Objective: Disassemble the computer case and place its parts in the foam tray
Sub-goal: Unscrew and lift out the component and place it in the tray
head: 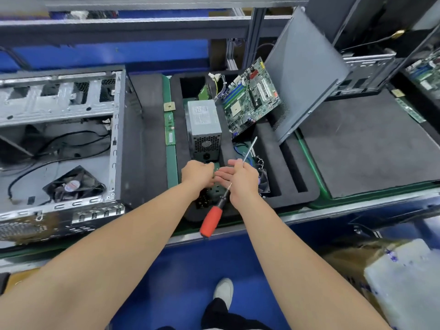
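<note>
The opened computer case (59, 139) lies at the left, with a fan (73, 184) and black cables inside. The black foam tray (273, 163) in the middle holds a grey power supply (203, 125), a motherboard (252, 96) leaning upright, and a grey side panel (307, 75) propped in a slot. Both hands meet over the tray's near end. My left hand (197, 173) has its fingers curled on a small green board (216, 186). My right hand (241, 179) holds a red-handled screwdriver (210, 222) by its shaft, tip pointing away, fingers partly stretched toward the left hand.
A RAM stick (169, 127) and a CPU chip (169, 107) lie on the green strip left of the tray. A second foam tray (371, 144) and another case (371, 75) stand at the right. A cooler fan (263, 179) sits just right of my right hand.
</note>
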